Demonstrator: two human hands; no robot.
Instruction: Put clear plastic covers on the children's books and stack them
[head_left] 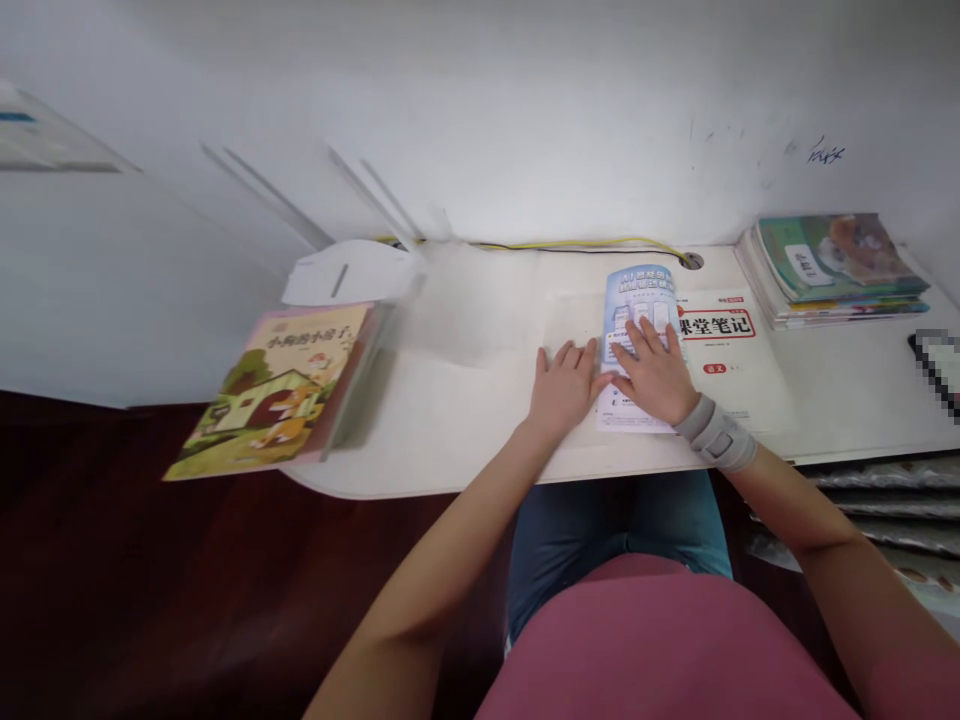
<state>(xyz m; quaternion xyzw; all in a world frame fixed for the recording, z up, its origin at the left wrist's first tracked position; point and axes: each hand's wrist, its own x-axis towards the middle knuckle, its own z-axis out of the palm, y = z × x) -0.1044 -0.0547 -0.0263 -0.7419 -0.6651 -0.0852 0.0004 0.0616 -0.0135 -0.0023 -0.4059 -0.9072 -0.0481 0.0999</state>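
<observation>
White paper, faintly creased, carries bold black characters, 课堂笔记, in a red frame on the front of a book (742, 370) lying near the front edge of the worktop (450, 430), right of its middle. Below the title a red oval reads 语文; the small print in the red tag at its upper right is too fine to make out. Over the book's left part lies a pale blue page (643, 300), whose heading starts with "AI"; the rest is hard to read, and whether the page is joined to the book cannot be told.

The right grip (654, 378) lies flat on this page, fingers spread, with a grey wrap (718, 436) round the wrist. The left grip (564, 388) rests just beside the page's left edge, palm down and fingers slightly parted, pinching nothing.

At the worktop's left edge, a picture book (274, 390) titled 小狗的小房子 tops a pile and shows beyond the rounded front left corner. Toward the back right corner sits a stack of books (840, 255); its green top cover bears a white label, not clearly legible. Along the back edge a yellow cable (585, 242) runs to a round hole (691, 261). Blue handwriting (826, 153) marks the wall above.
</observation>
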